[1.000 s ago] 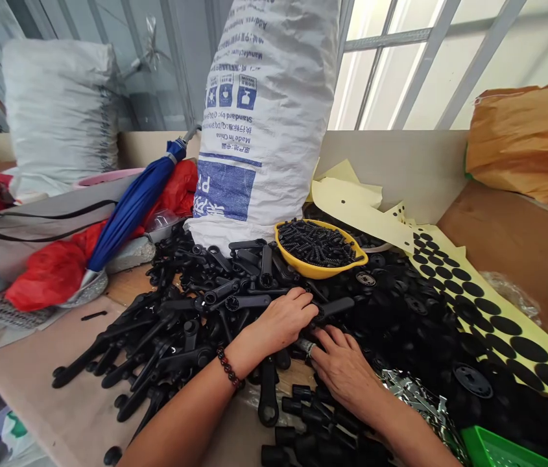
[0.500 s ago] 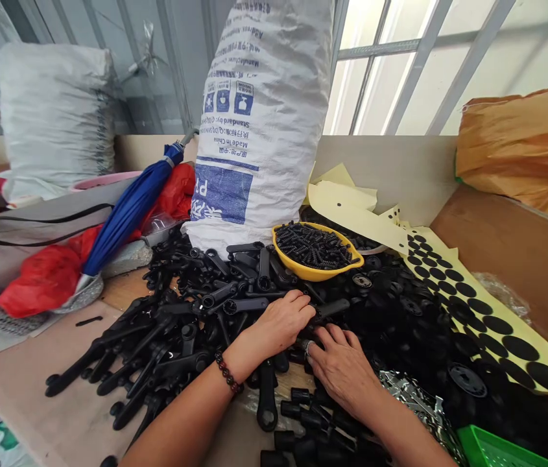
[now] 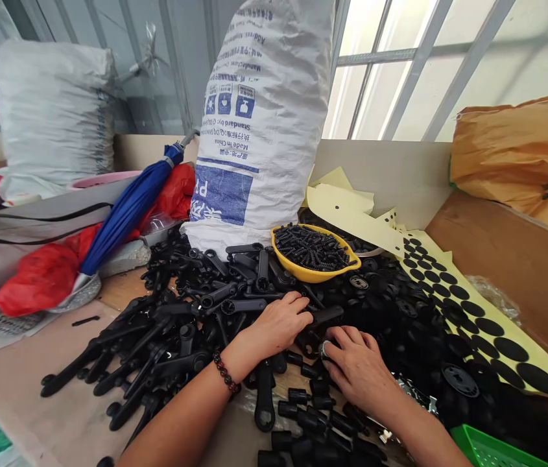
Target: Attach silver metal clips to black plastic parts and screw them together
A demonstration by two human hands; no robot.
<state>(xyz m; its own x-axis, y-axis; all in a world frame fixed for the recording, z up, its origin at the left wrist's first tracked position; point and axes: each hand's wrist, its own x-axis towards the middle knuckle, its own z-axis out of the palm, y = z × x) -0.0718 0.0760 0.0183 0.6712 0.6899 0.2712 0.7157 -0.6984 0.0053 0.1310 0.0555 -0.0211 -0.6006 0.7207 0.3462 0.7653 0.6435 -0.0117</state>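
Note:
My left hand [image 3: 281,322], with a beaded bracelet at the wrist, has its fingers curled round a black crank-shaped part [image 3: 326,316] whose end sticks out to the right. To its right, my right hand [image 3: 357,368], wearing a ring, is bent over the edge of the dark round parts [image 3: 385,292]; its fingertips are hidden, and what they hold, if anything, cannot be made out. A heap of black handles [image 3: 176,331] spreads to the left of my hands. Short black cylinders [image 3: 310,421] lie below them on the table [image 3: 249,431].
Behind the hands are a yellow bowl [image 3: 315,275] of small black springs and a tall white sack [image 3: 268,117]. A blue umbrella [image 3: 132,207] and red bags [image 3: 35,279] are at left. Yellow sheets [image 3: 449,272] with black discs lie right, a green basket [image 3: 492,451] at lower right.
My right hand has moved right, away from my left hand, uncovering more of the short cylinders. My left hand has stayed nearly in place. The view has shifted slightly.

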